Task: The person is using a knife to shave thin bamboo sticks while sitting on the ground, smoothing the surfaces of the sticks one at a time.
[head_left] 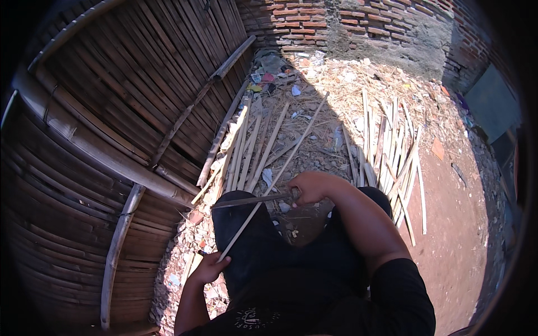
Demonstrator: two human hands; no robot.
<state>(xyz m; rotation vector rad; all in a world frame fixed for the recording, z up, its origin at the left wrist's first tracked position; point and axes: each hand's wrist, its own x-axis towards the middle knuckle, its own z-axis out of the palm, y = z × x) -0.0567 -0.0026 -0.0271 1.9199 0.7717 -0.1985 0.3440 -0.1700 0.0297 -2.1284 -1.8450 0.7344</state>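
Note:
I sit with my dark-trousered knees apart. My left hand (208, 269) is closed on the near end of a long, thin bamboo strip (293, 148), beside my left thigh. The strip slants up and to the right, past my left knee, its far end over the rubble. My right hand (314, 187) grips the handle of a long-bladed knife (238, 202) between my knees. Its blade points left over my left knee and crosses the strip there, touching or very close to it. The handle is mostly hidden in my fist.
Loose bamboo strips (269, 143) lie ahead on the left, and a larger pile of strips (389, 151) lies ahead on the right. A slatted bamboo wall (134, 73) rises close on my left. Beyond the littered rubble stands a brick wall (375, 25).

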